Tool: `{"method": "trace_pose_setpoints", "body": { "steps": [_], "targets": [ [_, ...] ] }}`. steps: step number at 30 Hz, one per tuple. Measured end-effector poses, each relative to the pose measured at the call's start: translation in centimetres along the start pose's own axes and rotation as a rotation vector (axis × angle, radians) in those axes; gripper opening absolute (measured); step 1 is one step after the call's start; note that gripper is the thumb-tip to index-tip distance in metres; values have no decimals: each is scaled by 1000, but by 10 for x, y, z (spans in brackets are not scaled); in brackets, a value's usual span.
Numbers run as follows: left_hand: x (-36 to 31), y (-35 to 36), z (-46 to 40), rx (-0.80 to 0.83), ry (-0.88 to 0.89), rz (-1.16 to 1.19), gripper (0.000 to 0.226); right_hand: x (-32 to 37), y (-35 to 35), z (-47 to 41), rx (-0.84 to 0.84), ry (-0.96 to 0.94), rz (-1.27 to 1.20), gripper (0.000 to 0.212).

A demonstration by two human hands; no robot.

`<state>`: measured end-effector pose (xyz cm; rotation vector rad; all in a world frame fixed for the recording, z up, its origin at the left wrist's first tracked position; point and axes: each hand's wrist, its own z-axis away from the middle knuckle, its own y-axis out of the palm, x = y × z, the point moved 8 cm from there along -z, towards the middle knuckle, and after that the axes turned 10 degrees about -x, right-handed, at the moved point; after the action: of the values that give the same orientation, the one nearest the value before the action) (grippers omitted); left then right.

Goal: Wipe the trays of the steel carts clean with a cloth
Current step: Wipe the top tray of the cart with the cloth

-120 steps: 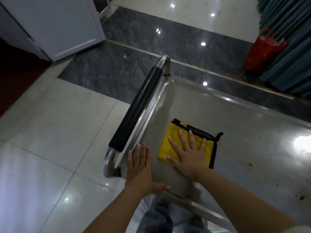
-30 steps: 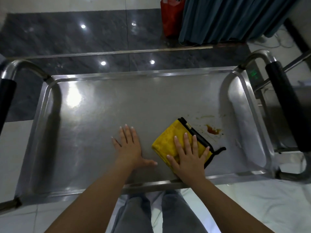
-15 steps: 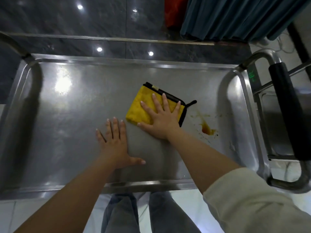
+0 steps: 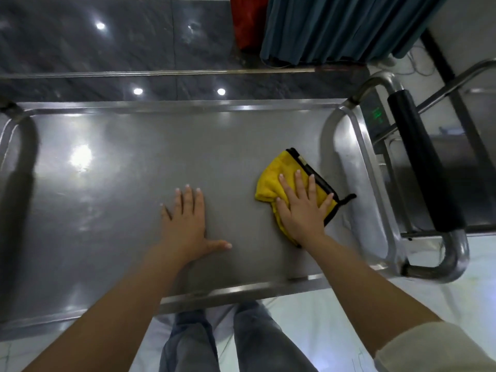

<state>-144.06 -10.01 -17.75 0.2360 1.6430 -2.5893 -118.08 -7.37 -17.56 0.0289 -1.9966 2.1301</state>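
The steel cart's top tray (image 4: pixel 128 146) fills the middle of the head view. A yellow cloth with black trim (image 4: pixel 279 173) lies bunched on its right part, close to the right rim. My right hand (image 4: pixel 302 208) presses flat on the cloth, fingers spread, covering its near half. My left hand (image 4: pixel 188 221) rests flat on the bare steel in the tray's middle, fingers apart, holding nothing. The orange-brown stain seen earlier at the right is out of sight where the cloth and hand lie.
A black-padded push handle (image 4: pixel 424 167) on a steel tube stands at the cart's right end, with a second steel cart (image 4: pixel 440 151) beyond it. A teal curtain (image 4: pixel 335 28) and a red bag (image 4: pixel 248 20) stand on the dark floor behind. My legs are below the near rim.
My right hand has slid the cloth to the right and nearer, over the spot where the stain showed. My left hand has stayed flat on the tray.
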Motion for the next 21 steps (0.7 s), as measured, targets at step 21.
{"method": "trace_pose_setpoints", "body": {
  "steps": [21],
  "targets": [
    [-89,24,-44,57,60,-100,160,-77,-10,-40,-8,24,44,71]
  ]
}}
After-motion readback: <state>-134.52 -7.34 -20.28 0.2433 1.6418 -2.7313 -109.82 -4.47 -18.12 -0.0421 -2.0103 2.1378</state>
